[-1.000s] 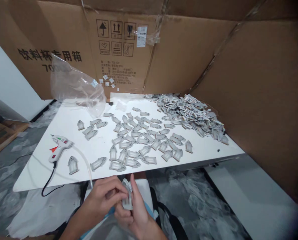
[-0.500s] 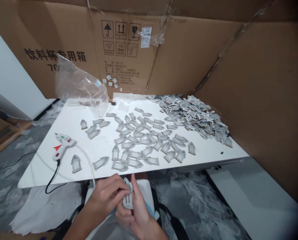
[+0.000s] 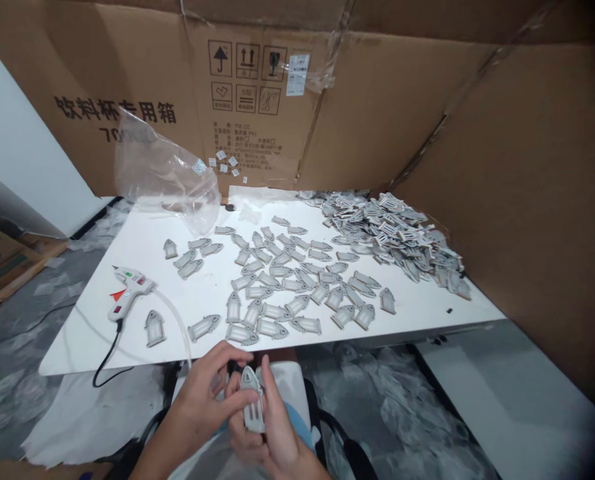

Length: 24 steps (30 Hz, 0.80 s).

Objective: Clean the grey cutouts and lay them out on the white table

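Note:
A small grey-white pointed piece with long slots and a hole near its tip [image 3: 252, 408] is held upright over my lap, just in front of the table's near edge. My right hand [image 3: 282, 430] is closed round it from below and from the right, thumb pointing up beside it. From the left, my left hand [image 3: 202, 393] presses its thumb on the slotted face, with the index finger arched above the tip. Its other fingertips are partly hidden. Several similar pieces [image 3: 275, 311] lie spread over the white table [image 3: 97, 350] beyond my hands.
A heap of like pieces [image 3: 402, 233] rests at the table's back right. On the left lies a white glue gun [image 3: 131, 287] with its cord. Behind it stands a clear plastic bag [image 3: 170, 177]. Cardboard [image 3: 377, 107] walls the back and right. Plastic wrapping [image 3: 402, 400] covers the floor.
My left fingers have lifted off the piece's upper part, leaving the thumb on it. More of the slotted face and the pointed tip now shows. The view has shifted slightly.

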Motion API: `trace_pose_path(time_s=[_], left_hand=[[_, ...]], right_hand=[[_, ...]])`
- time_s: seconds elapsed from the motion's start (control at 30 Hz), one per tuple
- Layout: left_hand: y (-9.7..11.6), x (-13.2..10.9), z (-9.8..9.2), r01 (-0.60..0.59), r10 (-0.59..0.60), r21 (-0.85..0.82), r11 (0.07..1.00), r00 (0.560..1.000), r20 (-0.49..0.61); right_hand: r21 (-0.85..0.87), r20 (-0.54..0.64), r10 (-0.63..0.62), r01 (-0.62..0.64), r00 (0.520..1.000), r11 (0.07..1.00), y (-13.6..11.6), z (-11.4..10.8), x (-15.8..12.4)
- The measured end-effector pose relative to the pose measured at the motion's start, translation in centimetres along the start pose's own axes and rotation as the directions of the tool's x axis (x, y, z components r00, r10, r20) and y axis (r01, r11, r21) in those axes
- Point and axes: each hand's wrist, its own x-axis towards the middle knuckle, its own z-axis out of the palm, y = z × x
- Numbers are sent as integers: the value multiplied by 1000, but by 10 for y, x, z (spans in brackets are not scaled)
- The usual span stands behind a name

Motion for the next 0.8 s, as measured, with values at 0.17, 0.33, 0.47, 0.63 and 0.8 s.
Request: trace_pose_path(time_s=[0.17,0.33,0.47,0.63,0.8], left_hand=[[-10,-15,-11,148,-147,-31,989,989,25],[-18,-25,-23,221,-221,-10,975,968,-120],[-21,-29,-33,233,-230,-28,972,922,-311],[-20,-39,-38,262,-248,11,965,927,-282],[-16,-39,-49,256,-258,-45,966,926,-276]], right_hand=[[-100,55,-7,13,998,995,8,-1,11],[-224,-78,-119,99,990,969,3,4,15],[-412,-45,-270,228,962,882,0,5,19],[-536,-66,-359,271,931,799,9,5,31],[-612,-90,-432,292,897,734,10,7,37]])
